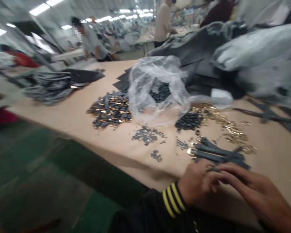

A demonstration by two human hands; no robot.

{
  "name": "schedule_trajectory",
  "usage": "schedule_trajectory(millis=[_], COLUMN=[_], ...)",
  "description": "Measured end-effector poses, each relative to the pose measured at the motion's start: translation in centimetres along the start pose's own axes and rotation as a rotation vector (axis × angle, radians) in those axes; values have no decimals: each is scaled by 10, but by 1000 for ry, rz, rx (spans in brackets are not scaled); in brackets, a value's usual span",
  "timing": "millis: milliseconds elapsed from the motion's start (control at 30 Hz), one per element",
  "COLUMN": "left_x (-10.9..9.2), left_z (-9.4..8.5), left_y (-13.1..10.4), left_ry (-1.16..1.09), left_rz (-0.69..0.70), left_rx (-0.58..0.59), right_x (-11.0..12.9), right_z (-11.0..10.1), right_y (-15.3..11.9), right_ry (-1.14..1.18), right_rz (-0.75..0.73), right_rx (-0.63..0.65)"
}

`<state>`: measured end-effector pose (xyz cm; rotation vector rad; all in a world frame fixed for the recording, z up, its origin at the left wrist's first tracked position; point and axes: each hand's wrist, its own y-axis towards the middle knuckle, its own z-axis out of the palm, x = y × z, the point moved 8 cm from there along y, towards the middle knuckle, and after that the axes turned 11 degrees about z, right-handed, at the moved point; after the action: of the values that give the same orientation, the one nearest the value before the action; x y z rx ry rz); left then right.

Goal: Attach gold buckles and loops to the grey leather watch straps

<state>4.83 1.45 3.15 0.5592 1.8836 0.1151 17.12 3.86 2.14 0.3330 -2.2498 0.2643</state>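
Note:
My left hand (pixel 199 182), below a black cuff with yellow stripes, is closed at the table's near edge. My right hand (pixel 253 186) meets it from the right, its fingers pressed together. Between the fingertips a small dark strip (pixel 213 169) shows, mostly hidden and blurred. Just beyond the hands lie several dark straps (pixel 215 153) with gold buckles at their left ends. Loose gold metal buckles (pixel 234 131) are scattered behind them. A heap of small black pieces (pixel 189 119) sits beside the buckles.
An open clear plastic bag (pixel 157 111) holds more black pieces. Left of it is a pile of buckled straps (pixel 111 110), with small dark bits (pixel 145 135) in front. Dark fabric (pixel 50 85) and plastic-wrapped bundles (pixel 264 51) lie farther back. Other people stand beyond the table (pixel 70 121).

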Motion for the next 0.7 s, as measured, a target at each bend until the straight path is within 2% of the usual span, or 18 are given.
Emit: schedule_trajectory(millis=[33, 67, 100, 167, 233, 300, 400, 467, 700], left_x=[10, 21, 31, 39, 40, 38, 36, 36, 36], left_z=[-5, -10, -13, -20, -23, -22, -17, -14, -2], left_y=[0, -2, -3, -2, -1, -2, -3, -5, -9], left_ry=[-147, -273, -352, -414, -432, -435, -410, -380, -292], left_rz=[-103, -216, -301, -353, -363, -365, -380, -393, -409], left_rx=[-72, -142, -186, -213, -183, -135, -66, -26, 94], right_x=[15, 30, 40, 49, 51, 46, 35, 34, 36], right_z=[1, -3, -14, -34, -44, -39, -20, -9, 19], right_y=[3, 8, 14, 22, 24, 26, 26, 24, 16], right_ry=[8, 34, 50, -27, -184, -332, -421, -411, -75], right_rz=[20, -5, -35, -111, -183, -186, -82, -28, 68], right_rx=[84, 82, -4, -196, -253, -127, 223, 399, 634])
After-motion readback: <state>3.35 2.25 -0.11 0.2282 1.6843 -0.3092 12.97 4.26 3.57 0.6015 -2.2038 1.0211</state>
